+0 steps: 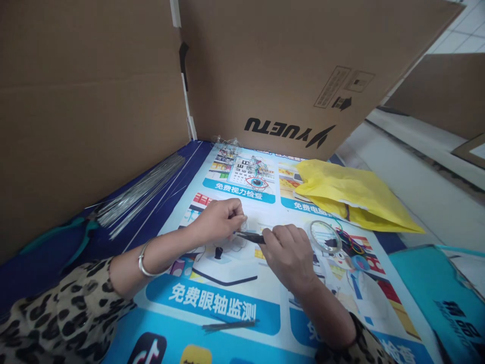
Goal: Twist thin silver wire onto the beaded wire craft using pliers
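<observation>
The left hand pinches thin silvery wire in its grip. The right hand clenches a slender, dark, pointed tool, its tip near the wire.

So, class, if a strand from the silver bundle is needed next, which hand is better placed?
Probably the left hand: it is nearer the bundle, which lies on that side. The right hand is farther off and grips a dark tool. The left is pinched shut, so may need freeing first.
</observation>
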`<state>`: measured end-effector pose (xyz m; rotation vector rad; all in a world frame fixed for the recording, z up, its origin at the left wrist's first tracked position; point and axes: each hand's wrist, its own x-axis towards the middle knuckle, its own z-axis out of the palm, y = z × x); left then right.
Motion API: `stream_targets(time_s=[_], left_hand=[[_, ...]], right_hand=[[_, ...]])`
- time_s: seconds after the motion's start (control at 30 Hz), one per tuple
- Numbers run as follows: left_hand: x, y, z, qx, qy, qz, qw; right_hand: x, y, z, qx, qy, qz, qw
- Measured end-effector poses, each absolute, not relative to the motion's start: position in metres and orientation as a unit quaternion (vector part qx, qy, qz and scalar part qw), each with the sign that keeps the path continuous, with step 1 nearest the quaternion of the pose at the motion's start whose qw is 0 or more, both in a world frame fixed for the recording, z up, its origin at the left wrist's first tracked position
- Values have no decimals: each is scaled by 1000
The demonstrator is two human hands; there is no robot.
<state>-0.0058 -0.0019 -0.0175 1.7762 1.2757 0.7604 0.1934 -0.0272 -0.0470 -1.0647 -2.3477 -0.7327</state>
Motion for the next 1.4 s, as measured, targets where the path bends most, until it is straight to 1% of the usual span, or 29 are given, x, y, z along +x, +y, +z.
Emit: stream_targets(time_s=[0.17, 0.4, 0.57, 0.73, 1.0, 1.23, 1.4], left_hand=[[-3, -4, -18, 710, 530, 285, 367], [0, -4, -19, 716, 537, 279, 349], [-1, -4, -19, 722, 539, 272, 337], [-1, -5, -18, 726, 534, 270, 338], [-1, -5, -24, 769, 512, 281, 260], [-4, -1, -20, 768, 506, 261, 293], [-4, -1, -22, 771, 507, 255, 290]], right_hand=[[193, -29, -46, -384, -851, -286, 218], [193, -30, -50, -381, -855, -295, 193], [193, -29, -51, -374, -857, -296, 196], [194, -29, -52, -379, -859, -284, 194], [187, -29, -62, -410, -855, -230, 217], [187, -29, -60, -404, -855, -240, 217], [189, -29, -57, -402, -857, -243, 214]])
